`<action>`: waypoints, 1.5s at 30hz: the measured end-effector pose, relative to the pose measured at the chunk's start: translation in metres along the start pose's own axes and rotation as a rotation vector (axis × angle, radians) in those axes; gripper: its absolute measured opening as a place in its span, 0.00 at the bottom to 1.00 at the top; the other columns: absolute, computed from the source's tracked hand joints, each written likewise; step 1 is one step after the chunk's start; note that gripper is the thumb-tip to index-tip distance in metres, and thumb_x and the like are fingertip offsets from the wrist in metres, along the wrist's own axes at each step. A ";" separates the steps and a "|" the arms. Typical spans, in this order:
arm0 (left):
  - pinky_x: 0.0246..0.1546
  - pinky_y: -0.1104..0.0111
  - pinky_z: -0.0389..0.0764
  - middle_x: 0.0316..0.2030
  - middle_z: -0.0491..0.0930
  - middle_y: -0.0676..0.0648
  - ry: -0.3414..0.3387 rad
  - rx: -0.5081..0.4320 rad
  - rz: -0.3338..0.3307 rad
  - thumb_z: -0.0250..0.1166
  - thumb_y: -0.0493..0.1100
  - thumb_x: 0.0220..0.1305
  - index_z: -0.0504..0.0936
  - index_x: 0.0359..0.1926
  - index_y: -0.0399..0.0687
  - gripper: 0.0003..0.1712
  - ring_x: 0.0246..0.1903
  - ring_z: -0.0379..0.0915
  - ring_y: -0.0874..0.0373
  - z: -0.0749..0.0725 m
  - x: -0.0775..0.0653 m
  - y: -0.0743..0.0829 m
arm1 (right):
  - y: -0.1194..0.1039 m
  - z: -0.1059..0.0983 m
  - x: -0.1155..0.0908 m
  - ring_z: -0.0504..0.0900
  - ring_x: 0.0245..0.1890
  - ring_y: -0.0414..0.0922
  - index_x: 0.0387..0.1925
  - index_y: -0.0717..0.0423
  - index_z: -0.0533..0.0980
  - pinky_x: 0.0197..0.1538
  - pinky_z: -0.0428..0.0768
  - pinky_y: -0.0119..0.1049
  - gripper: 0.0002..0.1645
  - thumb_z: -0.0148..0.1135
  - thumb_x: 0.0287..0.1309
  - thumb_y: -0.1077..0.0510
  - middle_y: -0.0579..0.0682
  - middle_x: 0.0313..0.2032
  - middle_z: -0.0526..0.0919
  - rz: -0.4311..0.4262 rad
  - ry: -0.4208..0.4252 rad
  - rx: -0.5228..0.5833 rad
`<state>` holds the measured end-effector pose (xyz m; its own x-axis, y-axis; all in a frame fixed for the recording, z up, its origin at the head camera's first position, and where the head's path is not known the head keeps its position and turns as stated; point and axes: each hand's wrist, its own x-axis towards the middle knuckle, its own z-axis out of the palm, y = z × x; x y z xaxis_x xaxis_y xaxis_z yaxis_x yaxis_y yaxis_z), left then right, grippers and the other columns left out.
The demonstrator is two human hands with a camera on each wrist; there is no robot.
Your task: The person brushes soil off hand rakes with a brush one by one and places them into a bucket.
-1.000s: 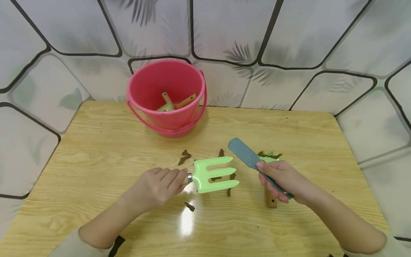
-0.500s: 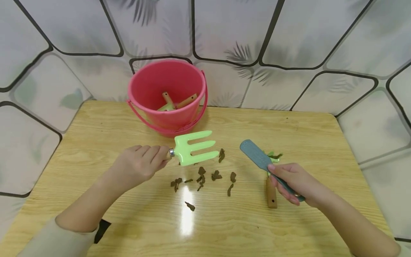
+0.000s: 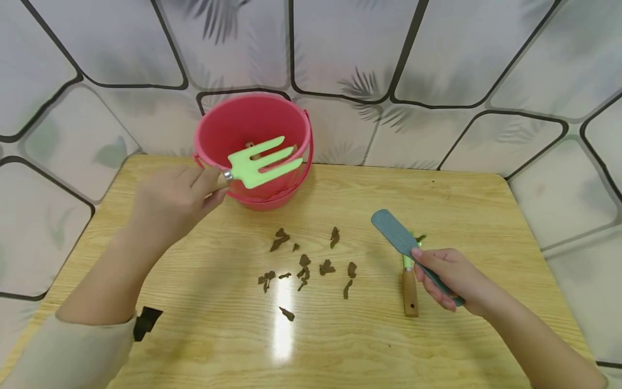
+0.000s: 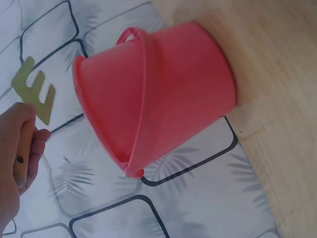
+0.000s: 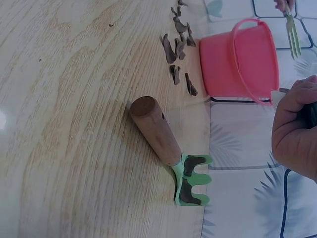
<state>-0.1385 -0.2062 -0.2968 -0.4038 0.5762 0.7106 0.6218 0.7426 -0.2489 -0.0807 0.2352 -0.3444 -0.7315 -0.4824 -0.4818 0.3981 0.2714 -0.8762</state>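
My left hand point(image 3: 170, 202) grips the wooden handle of a light-green garden fork point(image 3: 262, 166). From the head, its tines overlap the mouth of the pink bucket point(image 3: 257, 116); in the left wrist view the fork is raised apart from the rim. My right hand point(image 3: 449, 270) holds a flat blue-grey tool point(image 3: 391, 229) with a rounded end, thumb on top, above the table; its exact kind is unclear. Below that hand lies a small green hand rake point(image 5: 157, 134) with a wooden handle, brown scraps at its tines. The fork partly hides the wooden handles inside the bucket.
Several brown, bark-like scraps point(image 3: 303, 265) lie scattered on the wooden table point(image 3: 355, 346) between the hands. The bucket stands at the back edge, near the patterned wall point(image 3: 340, 48). A dark flap point(image 3: 147, 322) hangs by the left sleeve.
My left hand has lifted the garden fork from over the brown scraps up and leftward to the bucket, uncovering the scraps. My right hand, with the blue-grey tool, has shifted slightly right.
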 end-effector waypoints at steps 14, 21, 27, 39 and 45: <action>0.13 0.64 0.68 0.14 0.70 0.44 -0.519 0.075 -0.272 0.66 0.35 0.55 0.76 0.20 0.43 0.10 0.16 0.66 0.50 0.020 0.041 -0.014 | 0.011 0.000 0.002 0.64 0.06 0.33 0.25 0.58 0.70 0.06 0.55 0.37 0.25 0.41 0.73 0.46 0.40 0.10 0.69 -0.033 -0.074 0.042; 0.21 0.53 0.79 0.22 0.75 0.43 -0.904 0.087 -0.305 0.63 0.40 0.59 0.79 0.26 0.42 0.08 0.26 0.73 0.46 0.041 0.058 -0.026 | 0.012 0.000 0.005 0.65 0.06 0.33 0.24 0.55 0.71 0.06 0.60 0.31 0.25 0.41 0.72 0.45 0.40 0.10 0.69 -0.028 -0.058 0.055; 0.18 0.54 0.77 0.16 0.74 0.44 -0.921 0.102 -0.428 0.57 0.33 0.55 0.74 0.14 0.44 0.14 0.19 0.72 0.46 0.039 0.057 -0.035 | 0.016 -0.005 0.004 0.67 0.07 0.33 0.24 0.52 0.73 0.09 0.65 0.27 0.25 0.41 0.72 0.45 0.40 0.10 0.70 -0.027 -0.027 0.101; 0.20 0.53 0.79 0.21 0.75 0.42 -0.904 0.061 -0.428 0.68 0.48 0.58 0.76 0.26 0.38 0.17 0.26 0.74 0.46 0.032 0.062 -0.031 | 0.020 -0.008 0.003 0.67 0.07 0.33 0.25 0.53 0.72 0.09 0.66 0.25 0.25 0.41 0.72 0.45 0.39 0.10 0.71 -0.044 -0.012 0.112; 0.21 0.58 0.79 0.20 0.73 0.43 -0.749 0.104 -0.286 0.66 0.48 0.60 0.77 0.27 0.38 0.16 0.24 0.72 0.48 0.029 0.062 -0.018 | 0.020 -0.011 0.001 0.67 0.07 0.33 0.25 0.53 0.72 0.09 0.66 0.26 0.25 0.40 0.72 0.44 0.39 0.10 0.71 -0.041 -0.009 0.107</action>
<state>-0.1941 -0.1737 -0.2676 -0.9032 0.4074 0.1352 0.3757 0.9026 -0.2100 -0.0797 0.2488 -0.3626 -0.7438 -0.4988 -0.4450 0.4249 0.1611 -0.8908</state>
